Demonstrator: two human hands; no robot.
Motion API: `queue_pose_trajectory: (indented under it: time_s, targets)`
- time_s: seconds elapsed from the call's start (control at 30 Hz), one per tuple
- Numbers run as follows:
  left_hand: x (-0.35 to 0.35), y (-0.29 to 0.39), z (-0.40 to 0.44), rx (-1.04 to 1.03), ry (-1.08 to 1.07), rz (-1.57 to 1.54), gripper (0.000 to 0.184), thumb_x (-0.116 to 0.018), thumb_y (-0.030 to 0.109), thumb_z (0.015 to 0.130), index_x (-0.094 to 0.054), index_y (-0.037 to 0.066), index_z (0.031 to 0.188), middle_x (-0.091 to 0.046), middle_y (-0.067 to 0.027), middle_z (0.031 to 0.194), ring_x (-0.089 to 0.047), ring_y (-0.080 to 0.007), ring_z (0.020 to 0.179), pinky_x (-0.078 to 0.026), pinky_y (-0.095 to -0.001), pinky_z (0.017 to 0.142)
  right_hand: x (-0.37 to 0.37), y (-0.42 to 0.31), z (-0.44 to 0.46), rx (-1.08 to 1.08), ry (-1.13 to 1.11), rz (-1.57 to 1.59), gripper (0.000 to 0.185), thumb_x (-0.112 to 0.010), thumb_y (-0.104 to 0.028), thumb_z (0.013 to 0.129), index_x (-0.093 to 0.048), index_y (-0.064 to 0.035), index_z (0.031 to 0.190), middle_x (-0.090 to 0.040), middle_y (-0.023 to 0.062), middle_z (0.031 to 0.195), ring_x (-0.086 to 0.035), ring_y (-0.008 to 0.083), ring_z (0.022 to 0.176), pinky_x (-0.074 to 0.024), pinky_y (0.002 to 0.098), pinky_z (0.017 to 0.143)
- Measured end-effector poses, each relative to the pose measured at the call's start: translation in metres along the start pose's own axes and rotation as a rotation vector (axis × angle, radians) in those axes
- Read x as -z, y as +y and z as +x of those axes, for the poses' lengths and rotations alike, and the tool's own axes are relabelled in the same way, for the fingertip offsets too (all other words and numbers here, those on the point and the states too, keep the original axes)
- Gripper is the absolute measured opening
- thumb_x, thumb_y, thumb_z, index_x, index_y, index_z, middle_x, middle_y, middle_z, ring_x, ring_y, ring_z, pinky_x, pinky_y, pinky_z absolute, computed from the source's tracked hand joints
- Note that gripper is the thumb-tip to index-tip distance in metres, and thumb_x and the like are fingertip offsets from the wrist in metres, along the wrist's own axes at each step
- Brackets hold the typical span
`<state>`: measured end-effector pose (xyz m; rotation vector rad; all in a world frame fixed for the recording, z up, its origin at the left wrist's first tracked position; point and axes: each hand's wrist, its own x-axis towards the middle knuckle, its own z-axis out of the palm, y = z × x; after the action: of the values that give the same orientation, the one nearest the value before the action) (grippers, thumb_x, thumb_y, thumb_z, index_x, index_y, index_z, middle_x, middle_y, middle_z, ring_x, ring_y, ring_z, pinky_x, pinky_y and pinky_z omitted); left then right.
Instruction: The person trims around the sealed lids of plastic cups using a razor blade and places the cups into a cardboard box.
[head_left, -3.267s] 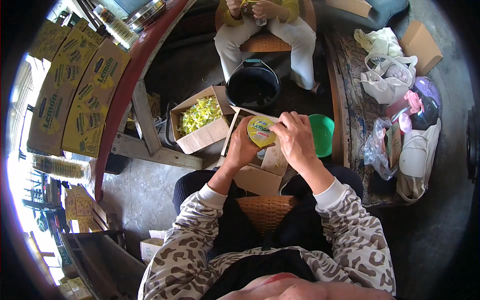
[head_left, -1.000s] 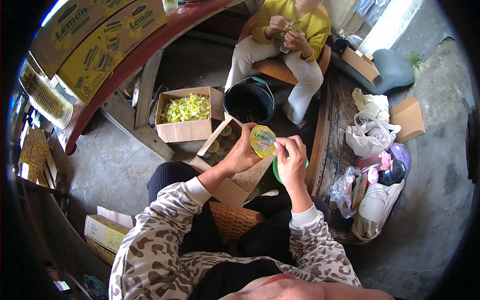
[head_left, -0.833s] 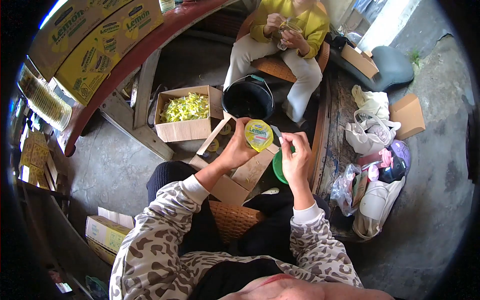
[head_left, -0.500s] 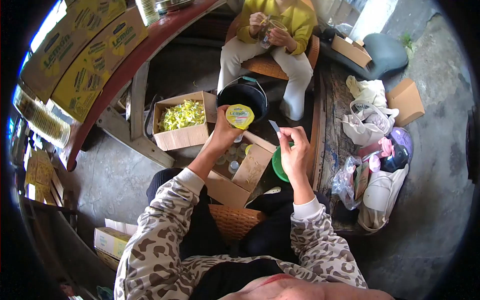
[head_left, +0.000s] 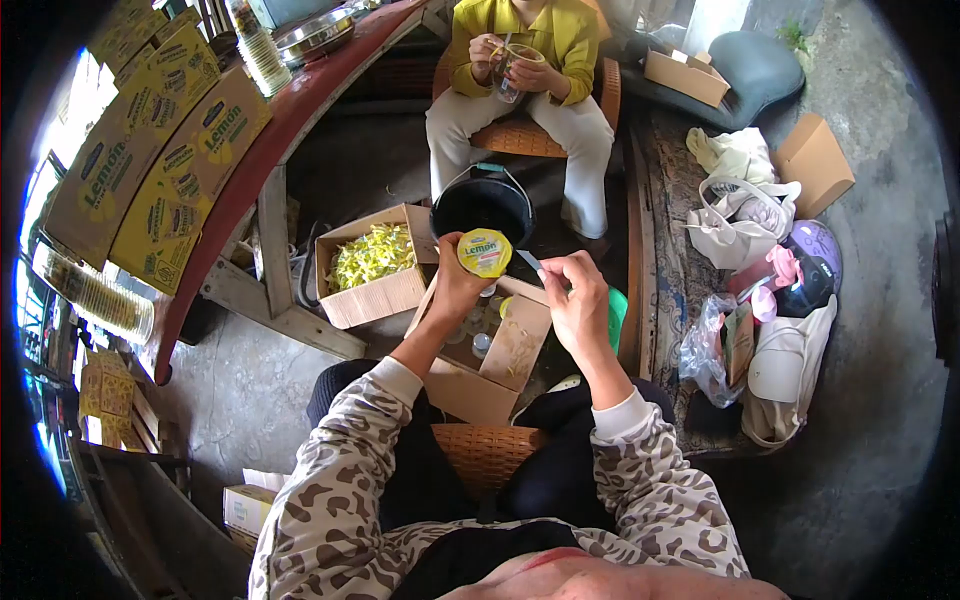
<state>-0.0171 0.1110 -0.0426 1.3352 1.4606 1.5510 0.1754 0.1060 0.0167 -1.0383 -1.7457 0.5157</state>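
Observation:
My left hand (head_left: 455, 285) holds a cup with a round yellow lemon-drink lid (head_left: 484, 253), the lid facing up toward me. Just right of it, my right hand (head_left: 578, 298) pinches a thin grey blade (head_left: 530, 260) between thumb and fingers, its tip close to the lid but apart from it. Below the hands stands an open cardboard box (head_left: 470, 392) with several clear cups in it. To its left, another carton (head_left: 372, 303) is full of yellow-green strips (head_left: 370, 257). Behind the lid is a black bucket (head_left: 484, 205).
A co-worker (head_left: 522, 70) sits opposite, holding a clear cup. Lemon cartons (head_left: 190, 180) and stacked cups stand on the red-edged table (head_left: 225, 195) at left. Bags (head_left: 785, 385), a purple helmet (head_left: 815, 260) and a plastic bag lie at right. A green basin (head_left: 617, 320) is behind my right hand.
The blade has come away from the lid, and my hands have moved apart, then somewhat nearer again. The camera view has shifted, moving the surroundings in the picture.

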Motion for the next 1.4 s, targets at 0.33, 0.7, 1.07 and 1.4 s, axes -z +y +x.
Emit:
queue_pose_trajectory:
  time_s: [0.33,0.7,1.07,1.4]
  targets:
    - [-0.019,0.017,-0.034,-0.091,-0.007,0.053,0.078,-0.087,0.006,0.069,-0.032,0.0,0.124,-0.052,-0.0163,0.113,-0.057,-0.0223,0.106,-0.049,-0.0322,0.09,-0.009,-0.009,-0.008,0.208,-0.063,-0.29,0.011,-0.071,-0.006,0.082,-0.069,-0.0126,0.091,-0.058,0.0017,0.086,-0.058,0.0226,0.085,-0.0423,0.0384,0.076]
    - [-0.029,0.012,-0.045,-0.132,0.017,0.072,0.078,-0.089,0.008,0.068,-0.033,-0.001,0.123,-0.05,-0.0158,0.113,-0.057,-0.022,0.104,-0.05,-0.0325,0.089,-0.012,-0.015,-0.011,0.289,-0.074,-0.396,0.022,-0.072,-0.001,0.074,-0.071,-0.0097,0.094,-0.058,0.0035,0.089,-0.057,0.0228,0.087,-0.0431,0.0392,0.081]
    - [-0.029,0.012,-0.049,-0.166,0.019,0.15,0.081,-0.088,0.011,0.069,-0.031,-0.001,0.126,-0.054,-0.024,0.117,-0.061,-0.0352,0.106,-0.051,-0.0403,0.089,-0.012,-0.02,-0.012,0.304,-0.08,-0.434,0.02,-0.072,-0.002,0.075,-0.07,-0.0082,0.094,-0.057,0.0046,0.09,-0.057,0.0233,0.088,-0.0423,0.0399,0.081]
    - [-0.03,0.014,-0.05,-0.13,0.014,0.128,0.08,-0.087,0.012,0.07,-0.031,-0.001,0.127,-0.056,-0.0254,0.116,-0.062,-0.037,0.106,-0.051,-0.042,0.089,-0.011,-0.024,-0.013,0.314,-0.086,-0.457,0.021,-0.072,-0.002,0.074,-0.071,-0.0083,0.094,-0.057,0.0047,0.089,-0.057,0.0232,0.088,-0.0424,0.0393,0.08]
